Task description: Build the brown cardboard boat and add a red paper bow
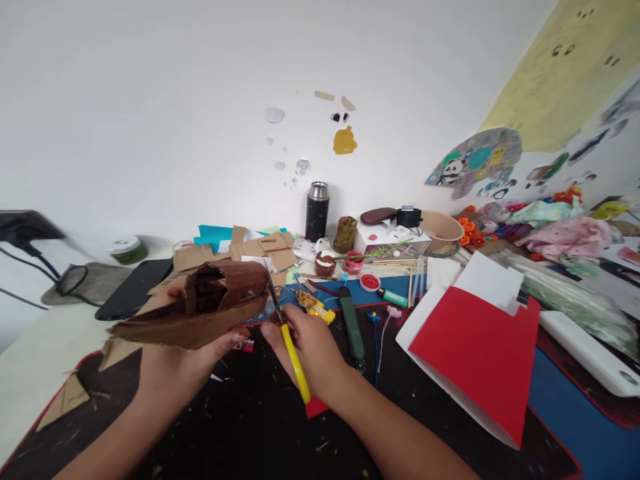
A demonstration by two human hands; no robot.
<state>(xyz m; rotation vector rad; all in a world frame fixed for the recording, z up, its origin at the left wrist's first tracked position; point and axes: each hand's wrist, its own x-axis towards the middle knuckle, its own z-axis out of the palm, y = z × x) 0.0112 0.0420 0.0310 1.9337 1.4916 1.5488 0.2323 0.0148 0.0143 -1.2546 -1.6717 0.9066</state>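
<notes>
Left hand is holding brown cardboard above the black mat, fingers pinching it; at its right end, fingers of the right hand are gripping yellow-handled scissors. Red card is lying farther right.

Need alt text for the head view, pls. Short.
A person's left hand holds a folded brown cardboard piece while the right hand holds yellow-handled scissors, blades at its edge. Below lies a dark mat; red paper lies to the right, and a black flask stands near the white wall.
</notes>
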